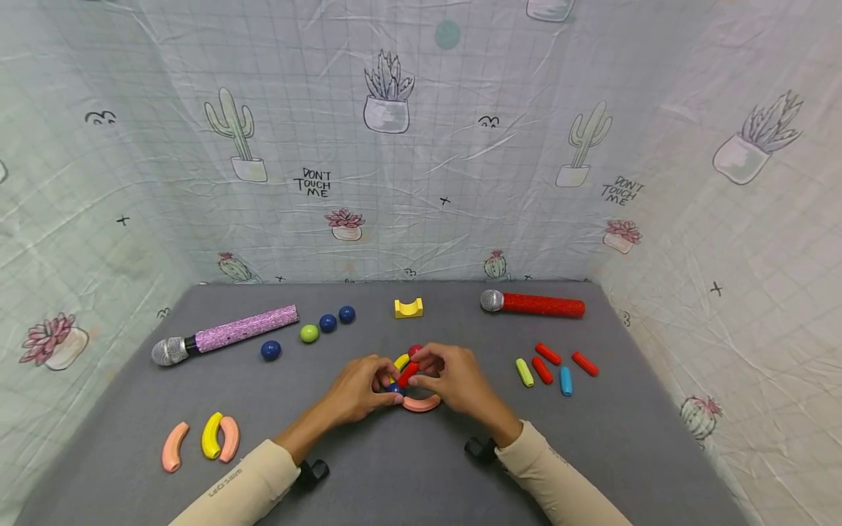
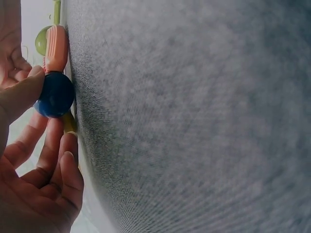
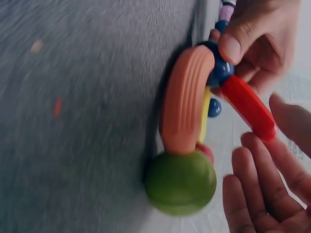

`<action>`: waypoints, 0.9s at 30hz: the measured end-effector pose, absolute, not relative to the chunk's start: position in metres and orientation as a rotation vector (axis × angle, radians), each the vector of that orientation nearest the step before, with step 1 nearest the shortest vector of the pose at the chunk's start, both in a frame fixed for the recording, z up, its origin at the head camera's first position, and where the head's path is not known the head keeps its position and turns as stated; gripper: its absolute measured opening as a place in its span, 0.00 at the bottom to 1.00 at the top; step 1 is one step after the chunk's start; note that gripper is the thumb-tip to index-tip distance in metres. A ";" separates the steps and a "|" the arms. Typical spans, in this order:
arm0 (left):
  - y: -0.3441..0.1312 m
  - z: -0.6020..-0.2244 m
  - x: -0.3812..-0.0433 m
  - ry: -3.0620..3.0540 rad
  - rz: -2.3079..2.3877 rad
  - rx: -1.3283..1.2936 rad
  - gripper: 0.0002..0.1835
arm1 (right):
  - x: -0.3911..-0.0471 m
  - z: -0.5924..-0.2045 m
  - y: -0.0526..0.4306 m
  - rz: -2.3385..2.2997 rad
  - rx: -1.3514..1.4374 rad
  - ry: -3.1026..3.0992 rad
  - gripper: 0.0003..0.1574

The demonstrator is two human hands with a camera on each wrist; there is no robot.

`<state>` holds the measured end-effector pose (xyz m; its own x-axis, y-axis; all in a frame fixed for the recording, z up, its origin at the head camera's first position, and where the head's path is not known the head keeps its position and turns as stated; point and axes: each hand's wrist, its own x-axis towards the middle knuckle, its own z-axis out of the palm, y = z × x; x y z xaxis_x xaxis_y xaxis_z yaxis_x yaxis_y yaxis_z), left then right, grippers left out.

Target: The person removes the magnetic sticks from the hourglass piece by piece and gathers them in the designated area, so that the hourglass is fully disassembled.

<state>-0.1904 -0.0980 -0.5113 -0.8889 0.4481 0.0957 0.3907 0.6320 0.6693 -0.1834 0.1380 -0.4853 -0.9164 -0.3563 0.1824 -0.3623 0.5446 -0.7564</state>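
My left hand [image 1: 360, 386] pinches a blue ball [image 2: 56, 94] between thumb and fingers. My right hand [image 1: 458, 378] holds the outer end of a red stick [image 3: 249, 107] between thumb and fingertips. The stick slants up from the blue ball, its other end against it. A pink curved piece [image 3: 187, 99] lies low on the table, one end at the blue ball and the other at a green ball [image 3: 181, 183]. Behind them are a yellow curved piece [image 1: 400, 361] and a red ball [image 1: 415, 350]. In the head view my right hand hides the green ball.
To the right lie several short sticks, one of them blue [image 1: 566, 381]. Pink and yellow curved pieces [image 1: 211, 436] lie at left. Several balls [image 1: 309, 333], a purple microphone [image 1: 246, 330], a yellow block [image 1: 408, 309] and a red microphone [image 1: 542, 305] are farther back.
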 end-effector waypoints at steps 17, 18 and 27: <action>-0.098 -0.513 -0.192 2.761 1.107 0.725 0.15 | -0.187 -0.484 0.137 1.689 0.535 -2.549 0.13; -0.098 -0.513 -0.192 2.754 1.109 0.723 0.15 | -0.188 -0.482 0.141 1.683 0.519 -2.546 0.13; -0.098 -0.514 -0.193 2.741 1.114 0.712 0.13 | -0.197 -0.473 0.205 1.563 0.325 -2.570 0.17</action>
